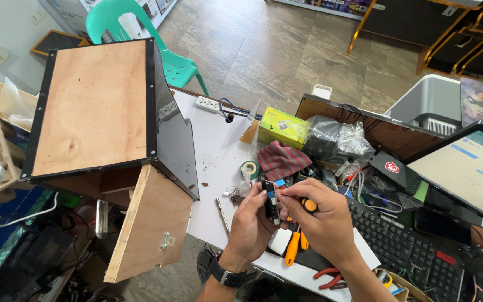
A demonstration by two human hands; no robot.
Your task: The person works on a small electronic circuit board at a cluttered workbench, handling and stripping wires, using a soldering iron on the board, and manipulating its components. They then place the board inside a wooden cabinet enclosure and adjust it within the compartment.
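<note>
My left hand (pixel 251 223) grips a small black electronic module (pixel 270 200) upright above the white table (pixel 213 145). My right hand (pixel 322 221) meets it from the right, its fingertips pinching at the module's top edge, where small red and blue parts show. An orange-handled tool (pixel 293 246) lies on the table under my hands, partly hidden by them. A black watch sits on my left wrist.
A plywood box with black edging (pixel 93 106) stands at the left, its door (pixel 152 223) hanging open. Green box (pixel 282 127), striped cloth (pixel 280 158), tape roll (pixel 249 168), plastic bags (pixel 336 140), keyboard (pixel 406 243), monitor (pixel 468 168), red-handled pliers (pixel 328 277), metal rod (pixel 222 215), power strip (pixel 207 103).
</note>
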